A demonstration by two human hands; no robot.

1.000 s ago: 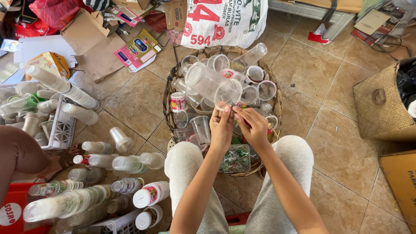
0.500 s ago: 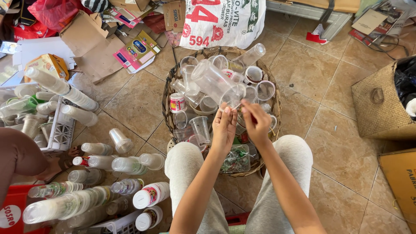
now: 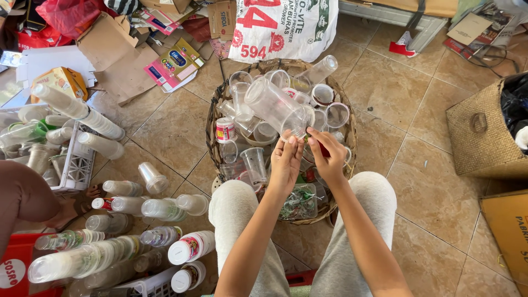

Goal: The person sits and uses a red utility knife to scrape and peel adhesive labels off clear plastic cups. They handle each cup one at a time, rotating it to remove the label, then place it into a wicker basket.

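Note:
I sit with my knees against a round wicker basket (image 3: 347, 130) full of clear plastic cups. My left hand (image 3: 286, 160) and my right hand (image 3: 329, 158) meet above its middle. Both pinch the near end of a tall clear plastic cup (image 3: 273, 103), which lies tilted with its open mouth toward the upper left. Something small and red (image 3: 324, 149) shows under my right fingers; I cannot tell what it is. A single clear cup (image 3: 254, 164) stands upright just left of my left hand.
Plastic bottles (image 3: 159, 209) and stacked cups (image 3: 82, 259) lie on the tiled floor to my left, beside a white crate (image 3: 77, 165). Another person's leg (image 3: 27, 198) is at far left. A printed sack (image 3: 283, 27), flattened cardboard (image 3: 118, 55) and a woven basket (image 3: 484, 129) surround the spot.
The tall cup has swung up and out to the upper left, and both hands have shifted slightly with it while keeping their pinch at its near end.

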